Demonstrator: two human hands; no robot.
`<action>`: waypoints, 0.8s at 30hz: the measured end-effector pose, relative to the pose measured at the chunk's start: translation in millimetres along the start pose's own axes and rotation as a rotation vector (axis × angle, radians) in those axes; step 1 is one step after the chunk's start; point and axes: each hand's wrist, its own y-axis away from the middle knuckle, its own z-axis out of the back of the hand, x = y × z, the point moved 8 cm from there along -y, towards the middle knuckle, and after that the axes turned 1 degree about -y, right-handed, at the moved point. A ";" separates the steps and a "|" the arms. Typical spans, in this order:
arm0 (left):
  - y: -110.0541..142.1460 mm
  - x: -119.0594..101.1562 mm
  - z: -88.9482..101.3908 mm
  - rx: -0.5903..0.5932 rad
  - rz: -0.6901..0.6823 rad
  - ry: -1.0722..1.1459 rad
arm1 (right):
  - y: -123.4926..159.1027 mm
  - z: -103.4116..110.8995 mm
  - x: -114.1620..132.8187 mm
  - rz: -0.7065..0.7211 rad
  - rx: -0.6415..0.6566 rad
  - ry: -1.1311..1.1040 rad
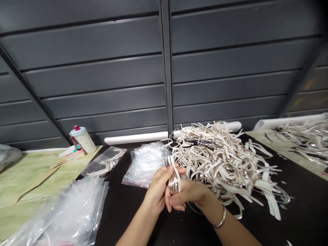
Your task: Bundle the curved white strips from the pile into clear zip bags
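Both hands meet over the dark table and grip a small bundle of curved strips [174, 179], shiny silver with a white one on the right side. My left hand [159, 182] closes on the bundle from the left, thumb across its upper part. Around the lower end wrap the fingers of my right hand [188, 193], thumb pressed on the strips. Just behind and right of the hands spreads a tangled pile of similar white and silver strips [217, 157]. A stack of clear plastic bags [150, 160] lies behind my left hand.
A filled clear bag [110, 162] and larger plastic bags [74, 208] lie at left. A cup with a blue lid [86, 139] stands at the back left. White rolls [135, 137] line the grey panel wall [107, 68]. More strips [307, 136] lie far right.
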 end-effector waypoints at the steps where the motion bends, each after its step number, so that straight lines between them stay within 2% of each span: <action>1: -2.3 -1.4 -0.7 0.032 -0.026 -0.016 | 2.3 3.0 4.0 0.034 -0.036 -0.009; 3: -10.4 -7.2 2.0 0.095 -0.102 -0.100 | 10.8 10.3 17.0 0.120 -0.123 -0.052; 6: -32.6 -21.0 26.0 0.070 -0.254 -0.536 | 29.1 21.2 38.9 0.229 -0.266 -0.110; 7: -41.7 -27.1 40.1 0.004 -0.312 -0.759 | 34.6 23.6 44.5 0.250 -0.303 -0.114; 10: -68.9 -38.4 95.1 -0.227 -0.357 -0.984 | 44.7 25.8 54.2 0.285 -0.343 -0.120; 13: -87.4 -35.5 143.9 -0.401 -0.299 -1.161 | 47.8 25.4 57.4 0.315 -0.329 -0.141; 15: -95.1 -26.0 164.2 -0.430 -0.230 -1.280 | 49.1 26.2 58.9 0.334 -0.329 -0.147; 17: -99.8 -15.6 174.6 -0.414 -0.177 -1.383 | 50.6 27.6 60.6 0.350 -0.339 -0.144; 20: -103.6 -4.4 178.7 -0.372 -0.141 -1.492 | 52.4 28.5 61.8 0.361 -0.347 -0.138; 24: -104.2 -2.0 177.8 -0.373 -0.179 -1.542 | 53.0 28.7 60.3 0.346 -0.358 -0.146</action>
